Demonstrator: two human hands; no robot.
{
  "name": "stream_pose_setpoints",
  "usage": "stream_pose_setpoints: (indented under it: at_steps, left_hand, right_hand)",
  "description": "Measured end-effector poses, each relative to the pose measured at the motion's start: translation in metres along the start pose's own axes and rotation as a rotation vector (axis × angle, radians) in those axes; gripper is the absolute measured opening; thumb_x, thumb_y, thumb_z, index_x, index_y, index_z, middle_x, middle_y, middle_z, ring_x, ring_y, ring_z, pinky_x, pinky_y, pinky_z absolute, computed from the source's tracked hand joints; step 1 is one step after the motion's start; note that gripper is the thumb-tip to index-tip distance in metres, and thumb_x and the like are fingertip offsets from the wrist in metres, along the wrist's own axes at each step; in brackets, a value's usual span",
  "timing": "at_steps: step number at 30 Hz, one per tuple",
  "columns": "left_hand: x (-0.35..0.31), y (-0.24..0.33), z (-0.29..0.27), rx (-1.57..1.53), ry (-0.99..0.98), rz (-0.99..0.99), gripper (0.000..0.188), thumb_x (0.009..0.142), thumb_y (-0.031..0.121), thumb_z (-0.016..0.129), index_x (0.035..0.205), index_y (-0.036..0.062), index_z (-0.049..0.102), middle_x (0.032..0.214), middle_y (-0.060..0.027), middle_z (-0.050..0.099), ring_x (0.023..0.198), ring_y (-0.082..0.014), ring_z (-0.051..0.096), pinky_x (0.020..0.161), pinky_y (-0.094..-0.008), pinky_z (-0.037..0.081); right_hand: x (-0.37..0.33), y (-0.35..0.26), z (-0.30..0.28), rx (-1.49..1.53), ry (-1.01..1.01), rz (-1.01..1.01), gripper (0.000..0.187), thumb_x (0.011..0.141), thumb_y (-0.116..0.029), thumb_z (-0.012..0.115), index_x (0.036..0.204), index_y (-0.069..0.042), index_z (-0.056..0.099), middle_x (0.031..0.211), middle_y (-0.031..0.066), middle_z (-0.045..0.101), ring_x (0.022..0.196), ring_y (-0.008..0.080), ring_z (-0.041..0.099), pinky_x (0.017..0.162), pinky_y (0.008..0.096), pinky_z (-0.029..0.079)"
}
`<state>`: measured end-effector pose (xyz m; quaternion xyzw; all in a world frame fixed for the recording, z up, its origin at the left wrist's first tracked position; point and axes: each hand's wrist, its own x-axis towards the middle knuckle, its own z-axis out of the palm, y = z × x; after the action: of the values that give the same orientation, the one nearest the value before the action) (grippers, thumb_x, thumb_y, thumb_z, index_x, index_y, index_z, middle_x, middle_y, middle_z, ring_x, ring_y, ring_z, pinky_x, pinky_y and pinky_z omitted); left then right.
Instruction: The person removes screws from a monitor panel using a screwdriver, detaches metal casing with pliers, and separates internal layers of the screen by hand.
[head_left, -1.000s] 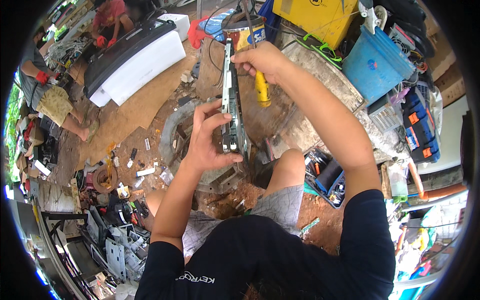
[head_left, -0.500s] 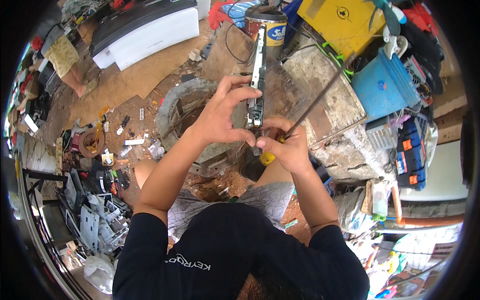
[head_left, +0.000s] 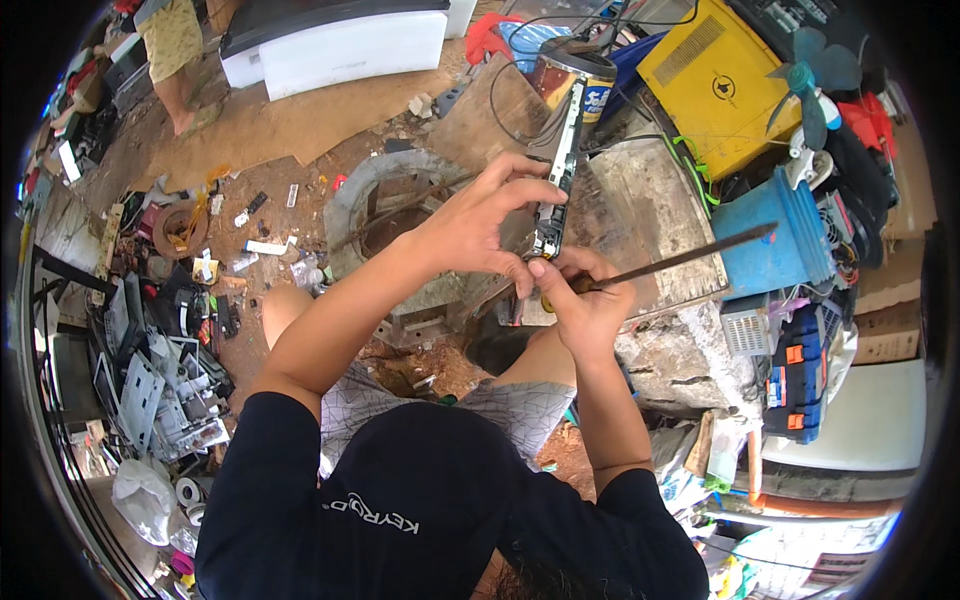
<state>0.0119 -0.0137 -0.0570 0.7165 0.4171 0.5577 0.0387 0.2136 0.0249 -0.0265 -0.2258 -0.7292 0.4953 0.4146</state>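
Note:
My left hand (head_left: 480, 220) grips a long, narrow black-and-white strip of device housing (head_left: 561, 165), its thumb and fingers closed around the side. The strip stands tilted away from me, its top leaning slightly right. At its lower end my right hand (head_left: 590, 300) is closed on a long tool with a thin dark shaft (head_left: 690, 256), which points out to the right. A bit of yellow handle shows under the right fingers; the rest of it is hidden. My right thumb and forefinger meet the strip's lower end, close to my left thumb.
Ahead lie a round concrete ring (head_left: 345, 225) and a stained wooden board (head_left: 655, 220). A tin can (head_left: 600, 72), a yellow panel (head_left: 715, 90) and a blue bucket (head_left: 750, 225) stand beyond. Scrap parts (head_left: 165, 400) heap at left. Another person's leg (head_left: 175, 95) shows far left.
The tool's shaft has swung down toward the right, now nearer level. Both hands and the strip sit a little further right in view, with the strip leaning more; the grips stay the same.

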Motion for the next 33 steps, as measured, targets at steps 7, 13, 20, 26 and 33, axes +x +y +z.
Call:
stream_pose_setpoints:
  at_steps: [7, 13, 20, 26, 33]
  left_hand:
    - [0.004, 0.007, -0.001, -0.021, 0.015, -0.014, 0.091, 0.053, 0.055, 0.090, 0.130, 0.0187, 0.057, 0.133, -0.0188, 0.045, 0.119, -0.0380, 0.052, 0.095, -0.0455, 0.049]
    - [0.007, 0.012, 0.002, -0.030, -0.008, -0.005, 0.078, 0.063, 0.034, 0.089, 0.131, 0.0174, 0.055, 0.132, -0.0188, 0.043, 0.118, -0.0363, 0.050, 0.097, -0.0444, 0.047]
    - [0.011, 0.010, 0.002, -0.037, -0.020, 0.012, 0.076, 0.063, 0.033, 0.089, 0.130, 0.0169, 0.055, 0.130, -0.0182, 0.045, 0.115, -0.0352, 0.051, 0.095, -0.0437, 0.047]
    - [0.011, 0.011, 0.005, -0.028, 0.028, 0.019, 0.074, 0.063, 0.032, 0.089, 0.128, 0.0171, 0.055, 0.128, -0.0168, 0.046, 0.113, -0.0347, 0.053, 0.094, -0.0421, 0.048]
    - [0.010, 0.014, 0.001, -0.009, 0.025, 0.014, 0.073, 0.061, 0.028, 0.088, 0.126, 0.0169, 0.056, 0.129, -0.0175, 0.046, 0.113, -0.0353, 0.054, 0.093, -0.0421, 0.049]
  right_hand:
    - [0.001, -0.003, 0.002, -0.053, 0.063, -0.085, 0.018, 0.076, 0.001, 0.080, 0.083, -0.002, 0.063, 0.074, 0.0006, 0.059, 0.061, 0.0036, 0.051, 0.053, 0.0197, 0.041]
    - [0.009, -0.005, -0.012, 0.022, -0.088, -0.098, 0.020, 0.080, 0.002, 0.077, 0.087, -0.002, 0.059, 0.076, -0.0007, 0.055, 0.065, 0.0035, 0.049, 0.056, 0.0187, 0.038]
    - [0.017, 0.001, -0.021, 0.134, -0.190, -0.084, 0.021, 0.083, -0.002, 0.075, 0.085, -0.005, 0.054, 0.080, -0.0008, 0.053, 0.068, 0.0049, 0.047, 0.060, 0.0199, 0.038]
    - [0.018, 0.004, -0.019, 0.156, -0.187, -0.112, 0.021, 0.083, -0.004, 0.075, 0.085, -0.005, 0.054, 0.081, -0.0008, 0.053, 0.070, 0.0057, 0.047, 0.061, 0.0207, 0.038]
    - [0.027, 0.002, -0.023, 0.144, -0.254, -0.080, 0.021, 0.078, -0.002, 0.075, 0.082, -0.005, 0.055, 0.080, -0.0004, 0.055, 0.069, 0.0048, 0.047, 0.059, 0.0200, 0.038]
